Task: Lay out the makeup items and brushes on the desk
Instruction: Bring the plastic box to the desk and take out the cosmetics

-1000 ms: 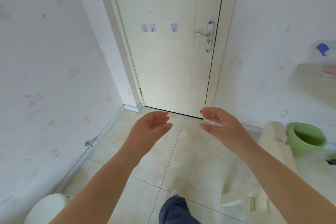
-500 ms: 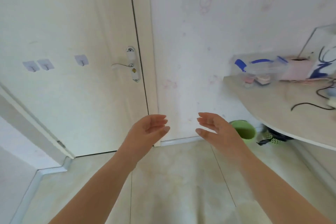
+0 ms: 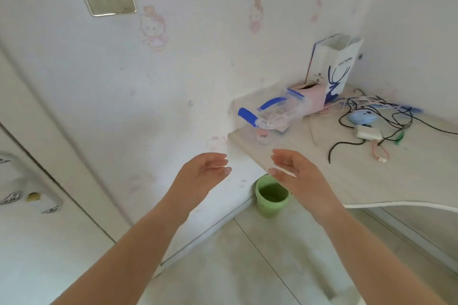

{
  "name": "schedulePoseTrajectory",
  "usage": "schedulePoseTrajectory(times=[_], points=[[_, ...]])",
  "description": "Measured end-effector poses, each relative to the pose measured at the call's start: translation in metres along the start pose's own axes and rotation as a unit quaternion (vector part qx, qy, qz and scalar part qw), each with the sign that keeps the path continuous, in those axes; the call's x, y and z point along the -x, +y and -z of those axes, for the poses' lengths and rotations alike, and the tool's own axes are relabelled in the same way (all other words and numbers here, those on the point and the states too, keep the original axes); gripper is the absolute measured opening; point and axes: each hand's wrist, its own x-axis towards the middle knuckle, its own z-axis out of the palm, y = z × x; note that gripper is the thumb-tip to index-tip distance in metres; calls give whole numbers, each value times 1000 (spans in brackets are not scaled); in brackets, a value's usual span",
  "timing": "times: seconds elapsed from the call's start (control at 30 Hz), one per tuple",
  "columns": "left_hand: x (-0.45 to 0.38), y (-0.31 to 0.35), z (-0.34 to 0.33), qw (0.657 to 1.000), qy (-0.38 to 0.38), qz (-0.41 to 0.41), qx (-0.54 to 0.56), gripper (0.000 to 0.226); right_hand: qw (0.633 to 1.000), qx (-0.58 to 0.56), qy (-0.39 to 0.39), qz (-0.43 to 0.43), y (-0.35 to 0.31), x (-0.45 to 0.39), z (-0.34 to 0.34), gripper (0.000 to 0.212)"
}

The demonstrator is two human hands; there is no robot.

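Desk ahead; left hand, right hand empty.

Pale wood-grain tabletop, matt. Clear glossy plastic storage box with blue plastic latches. White paper bag, smooth. Green plastic bin. Glossy floor tiles. Printed wallpaper, matt.

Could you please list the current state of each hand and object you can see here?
Left hand: open, empty.
Right hand: open, empty.
Clear plastic box with blue handle: on the desk, lid apparently closed.
White paper bag with blue deer print: upright, top open.
Green plastic bucket: upright on floor.
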Motion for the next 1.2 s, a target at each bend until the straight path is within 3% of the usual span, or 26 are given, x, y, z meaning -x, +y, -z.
schedulePoseTrajectory(times=[0.3, 0.43, 0.53, 0.73, 1.0, 1.1, 1.2], points=[[-137, 14, -48, 997, -55, 42, 35, 23, 997, 22, 73, -24, 23, -108, 55, 34], [-190, 0, -73, 997, -10, 66, 41, 28, 997, 49, 50, -28, 49, -164, 84, 32], [-234, -10, -96, 992, 49, 103, 46, 48, 996, 78, 22, -39, 65, -224, 113, 32], [-293, -21, -120, 953, 181, 197, 146, 75, 976, 214, -31, -17, 85, -318, 143, 41], [-329, -25, -137, 929, 235, 227, 172, 71, 941, 328, -83, 17, 114, -415, 165, 54], [-340, -28, -140, 923, 249, 233, 176, 72, 916, 380, -122, 38, 133, -443, 169, 48], [-347, -34, -139, 920, 250, 249, 169, 66, 918, 371, -137, 21, 139, -459, 169, 45]])
